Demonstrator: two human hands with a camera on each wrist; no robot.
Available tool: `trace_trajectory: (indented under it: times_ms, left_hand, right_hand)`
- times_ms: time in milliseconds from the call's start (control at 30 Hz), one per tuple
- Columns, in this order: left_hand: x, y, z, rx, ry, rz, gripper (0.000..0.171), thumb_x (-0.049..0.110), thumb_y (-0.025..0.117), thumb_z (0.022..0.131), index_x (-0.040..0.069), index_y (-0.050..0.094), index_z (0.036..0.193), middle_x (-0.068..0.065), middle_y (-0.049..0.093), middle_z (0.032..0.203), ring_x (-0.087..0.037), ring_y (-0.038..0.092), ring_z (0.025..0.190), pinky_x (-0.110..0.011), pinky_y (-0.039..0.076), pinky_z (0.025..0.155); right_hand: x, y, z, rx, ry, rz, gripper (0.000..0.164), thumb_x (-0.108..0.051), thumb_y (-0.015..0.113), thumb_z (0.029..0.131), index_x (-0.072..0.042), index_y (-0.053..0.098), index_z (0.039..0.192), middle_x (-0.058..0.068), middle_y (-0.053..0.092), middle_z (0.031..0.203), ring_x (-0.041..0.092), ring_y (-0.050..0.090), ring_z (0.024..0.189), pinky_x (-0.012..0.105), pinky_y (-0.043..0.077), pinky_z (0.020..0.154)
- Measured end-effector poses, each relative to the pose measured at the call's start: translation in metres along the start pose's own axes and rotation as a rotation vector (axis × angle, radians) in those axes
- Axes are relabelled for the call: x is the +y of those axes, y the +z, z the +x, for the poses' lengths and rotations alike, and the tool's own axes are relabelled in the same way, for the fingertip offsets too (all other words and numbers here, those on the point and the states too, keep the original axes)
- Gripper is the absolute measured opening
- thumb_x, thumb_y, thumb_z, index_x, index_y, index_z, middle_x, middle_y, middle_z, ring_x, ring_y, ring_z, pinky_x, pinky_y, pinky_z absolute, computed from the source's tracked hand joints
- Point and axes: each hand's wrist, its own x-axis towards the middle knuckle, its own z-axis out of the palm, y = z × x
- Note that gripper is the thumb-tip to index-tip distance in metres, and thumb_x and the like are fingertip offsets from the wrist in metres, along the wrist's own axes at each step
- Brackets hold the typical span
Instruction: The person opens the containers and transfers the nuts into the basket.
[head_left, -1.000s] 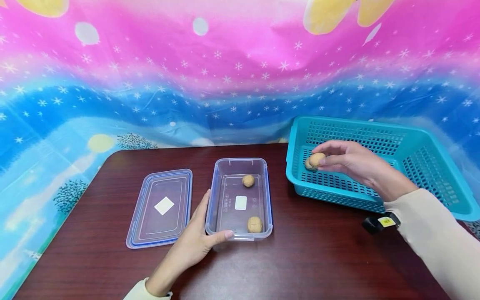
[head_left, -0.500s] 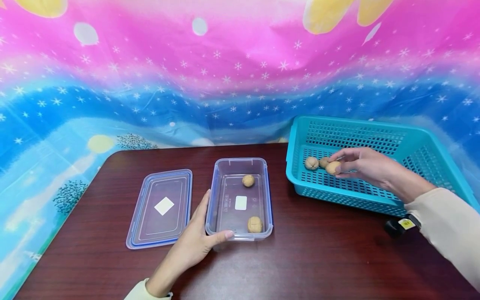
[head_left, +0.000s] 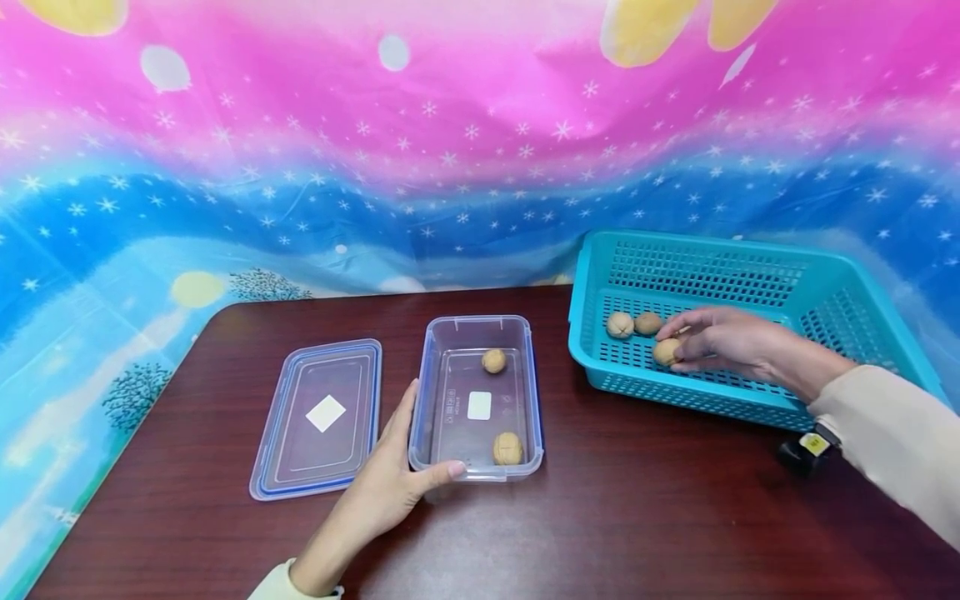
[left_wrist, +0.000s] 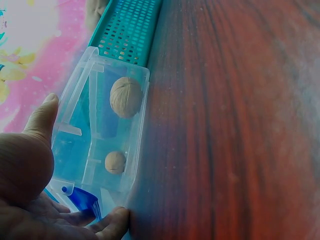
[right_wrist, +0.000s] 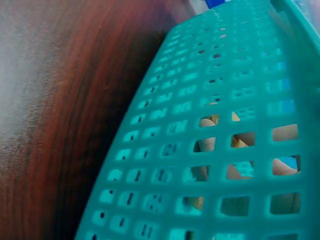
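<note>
My left hand [head_left: 386, 467] grips the near left corner of a clear plastic food container [head_left: 450, 333] with blue side clips, thumb at the front rim and fingers along the left wall. Inside the container lie two walnuts, one at the back [head_left: 493, 361] and a bigger one at the front [head_left: 507, 448]. Over in the teal plastic basket [head_left: 693, 243], my right hand [head_left: 723, 343] pinches a walnut [head_left: 665, 352] low near the basket floor. Two other walnuts, a paler one [head_left: 620, 325] and a browner one [head_left: 648, 323], lie just left of it. The basket wall mostly hides this hand in the right wrist view.
A clear lid [head_left: 318, 450] with a blue seal lies flat left of the container. Everything stands on a dark red-brown wooden table [head_left: 600, 517]. A patterned pink and blue cloth [head_left: 465, 167] hangs behind the table.
My right hand has carried its walnut rightward and then down toward the basket floor, uncovering the two walnuts beside it. My left hand has stayed on the container.
</note>
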Motion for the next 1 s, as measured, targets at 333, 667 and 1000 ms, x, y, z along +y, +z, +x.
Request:
trace_trajectory:
  times_ms: [333, 667, 1000]
  left_hand:
    - [-0.0010, -0.0001, 0.0009, -0.003, 0.016, 0.003, 0.118, 0.045, 0.085, 0.086, 0.022, 0.006, 0.171, -0.011, 0.014, 0.177, -0.036, 0.019, 0.160, -0.066, 0.022, 0.125]
    - [-0.0017, -0.0003, 0.0010, -0.002, 0.015, 0.011, 0.118, 0.045, 0.085, 0.086, 0.022, 0.006, 0.171, -0.010, 0.014, 0.176, -0.036, 0.020, 0.160, -0.065, 0.023, 0.125]
    - [-0.0028, 0.0008, 0.0012, 0.003, 0.024, 0.009, 0.117, 0.043, 0.086, 0.086, 0.021, 0.007, 0.170, -0.011, 0.015, 0.176, -0.037, 0.021, 0.160, -0.066, 0.024, 0.124]
  right_hand:
    - [0.0040, 0.0023, 0.0034, -0.009, -0.013, -0.064, 0.047, 0.007, 0.044, 0.103, 0.015, 0.037, 0.148, 0.031, 0.001, 0.167, 0.030, 0.051, 0.124, 0.035, 0.058, 0.100]
    - [0.0031, 0.0037, 0.0026, -0.040, 0.011, -0.111, 0.058, 0.007, 0.039, 0.103, 0.019, 0.021, 0.157, 0.039, -0.006, 0.165, 0.054, 0.026, 0.150, 0.035, 0.057, 0.103]
    - [0.0010, 0.0025, -0.0020, 0.056, 0.018, -0.211, 0.053, 0.009, 0.039, 0.104, 0.018, 0.027, 0.155, 0.039, 0.014, 0.155, 0.051, 0.040, 0.136, 0.050, 0.053, 0.109]
